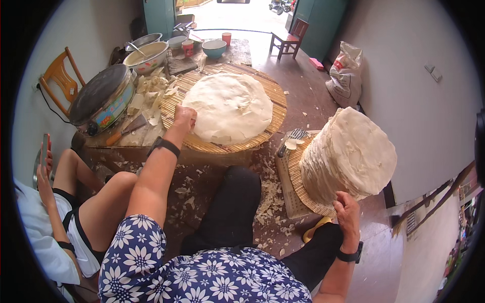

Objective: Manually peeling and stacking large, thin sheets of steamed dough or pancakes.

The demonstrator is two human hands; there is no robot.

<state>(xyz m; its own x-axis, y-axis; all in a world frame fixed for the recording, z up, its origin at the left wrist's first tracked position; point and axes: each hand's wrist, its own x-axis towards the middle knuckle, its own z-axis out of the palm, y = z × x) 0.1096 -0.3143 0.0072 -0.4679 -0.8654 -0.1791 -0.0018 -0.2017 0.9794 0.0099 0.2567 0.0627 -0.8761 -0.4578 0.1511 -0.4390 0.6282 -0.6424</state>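
A round, pale flatbread (227, 106), thin at the edges and wrinkled on top, lies on a round mat of woven stalks (278, 110). At its left edge rests my left hand (185, 116), with curled fingers whose tips are partly hidden, so the grip is unclear. To the right stands a tall stack of thin flatbreads (352, 151), leaning slightly, on a second woven mat (297, 181). My right hand (348, 212) is beside the lower near edge of that stack. Its fingers are loosely bent and nothing shows in them.
A round electric griddle (100, 94), a scraper (127, 128) and flatbread scraps (147, 91) lie left on the table. Behind are an enamel basin of batter (146, 57) and a blue bowl (214, 49). A seated person (57, 212) with a phone is close at left. Crumbs litter the floor.
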